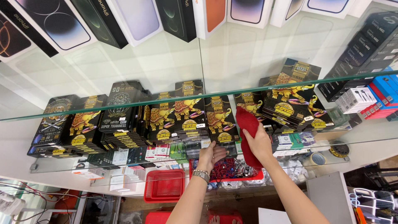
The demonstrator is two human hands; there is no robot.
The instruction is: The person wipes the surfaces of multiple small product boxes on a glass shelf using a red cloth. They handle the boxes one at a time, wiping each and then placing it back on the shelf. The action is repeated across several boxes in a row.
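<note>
Head view of a glass display shelf [124, 108] carrying stacks of flat black-and-gold boxes [178, 120]. The right hand [259, 143] is gripping a red cloth [247, 128], its fingers closing around the cloth's middle while the upper end is lying against the boxes at about 12 o'clock from the hand. The left hand [210, 155], wearing a metal wristband [201, 175], is resting with loosely curled, empty-looking fingers on the front edge of the box stack at about 9 o'clock from the right hand; whether it is pinching a box cannot be told. The cloth is appearing soft, light and limp, so it is judged to be best taken by bunching a fold in the palm, as here; it should not be slipping. The boxes are appearing stiff, thin and smooth-faced, likely sliding easily on one another, so holding them by the edges seems safest. A red basket [164, 185] is sitting on a lower level at about 7 o'clock from the left hand, and phone boxes [137, 18] are standing on the shelf above at 12 o'clock.
</note>
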